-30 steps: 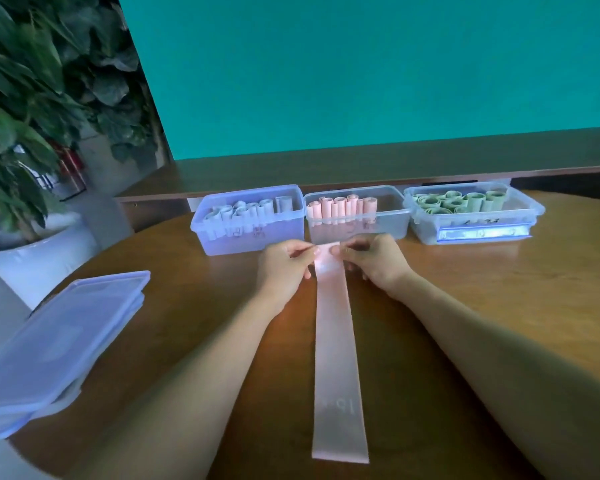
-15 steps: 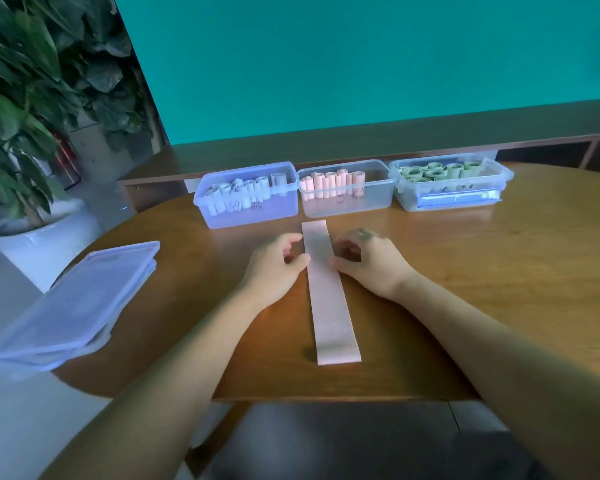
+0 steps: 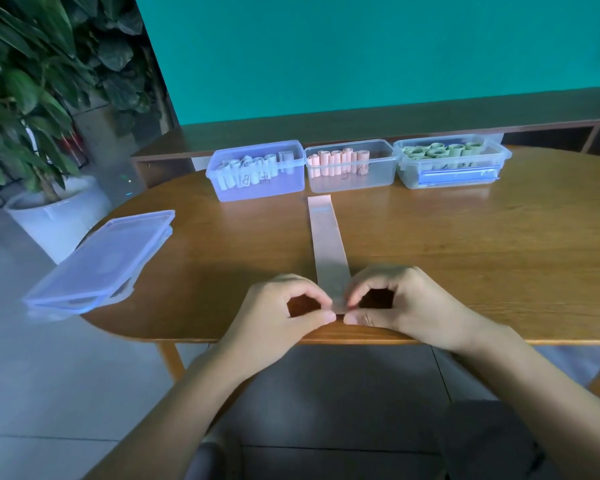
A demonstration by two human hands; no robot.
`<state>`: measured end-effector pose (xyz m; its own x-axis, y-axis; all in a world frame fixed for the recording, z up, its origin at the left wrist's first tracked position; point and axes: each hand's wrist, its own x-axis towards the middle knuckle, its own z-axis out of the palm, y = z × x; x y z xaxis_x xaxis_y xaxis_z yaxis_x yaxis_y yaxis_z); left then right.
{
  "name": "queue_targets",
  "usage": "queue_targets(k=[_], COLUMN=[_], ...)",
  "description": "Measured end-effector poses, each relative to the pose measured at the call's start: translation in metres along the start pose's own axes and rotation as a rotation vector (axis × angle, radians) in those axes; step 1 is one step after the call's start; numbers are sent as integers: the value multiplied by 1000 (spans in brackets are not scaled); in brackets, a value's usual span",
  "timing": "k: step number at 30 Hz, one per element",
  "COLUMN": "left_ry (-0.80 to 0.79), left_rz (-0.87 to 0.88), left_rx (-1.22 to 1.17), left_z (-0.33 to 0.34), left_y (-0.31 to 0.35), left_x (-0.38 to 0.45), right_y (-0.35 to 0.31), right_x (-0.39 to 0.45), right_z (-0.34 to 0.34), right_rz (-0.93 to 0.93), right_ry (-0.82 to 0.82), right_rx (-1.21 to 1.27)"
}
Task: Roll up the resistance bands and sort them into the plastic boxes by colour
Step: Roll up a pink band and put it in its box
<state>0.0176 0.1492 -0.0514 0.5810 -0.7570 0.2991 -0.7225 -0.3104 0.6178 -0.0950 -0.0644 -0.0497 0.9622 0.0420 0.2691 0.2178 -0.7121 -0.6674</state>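
We see a smooth, shiny wood table (image 3: 465, 244), clear plastic boxes (image 3: 352, 174), and a thin, matt, rubbery pink band (image 3: 328, 247).

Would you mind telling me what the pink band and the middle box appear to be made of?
Pink band: probably thin latex or rubber, matte; it lies limp and flat on the table. Middle box: clear, slightly glossy plastic, judging by the rolls visible through its wall.

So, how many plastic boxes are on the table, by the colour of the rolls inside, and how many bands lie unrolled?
Box with white rolls: 1
Box with pink rolls: 1
Box with green rolls: 1
Unrolled pink band: 1
Total: 4
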Motion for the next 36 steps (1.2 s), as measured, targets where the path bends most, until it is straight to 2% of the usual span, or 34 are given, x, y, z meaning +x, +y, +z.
queue_targets(k=[4,11,16,21,25,29,32,36], left_ry=[-6,35,21,14,-4,-55,-97,-83], left_rz=[60,47,-72,-117,-51,18,86,56], left_rx=[78,169,150,78,16,65,139,151], left_z=[2,3,2,0,-1,3,2,1], left_y=[-2,0,2,2,2,1,-3,-2], left_x=[2,7,13,18,19,19,18,19], right_y=[5,5,2,1,1,5,7,8], right_x=[2,6,15,20,18,14,10,9], right_z=[2,3,-1,-3,-5,-4,-4,-3], right_rz=[-8,24,172,215,122,-2,-12,-21], right_ry=[-11,27,11,-9,-21,-86,-89,-34], right_rx=[-44,-62,-24,-52,30,16,-52,-76])
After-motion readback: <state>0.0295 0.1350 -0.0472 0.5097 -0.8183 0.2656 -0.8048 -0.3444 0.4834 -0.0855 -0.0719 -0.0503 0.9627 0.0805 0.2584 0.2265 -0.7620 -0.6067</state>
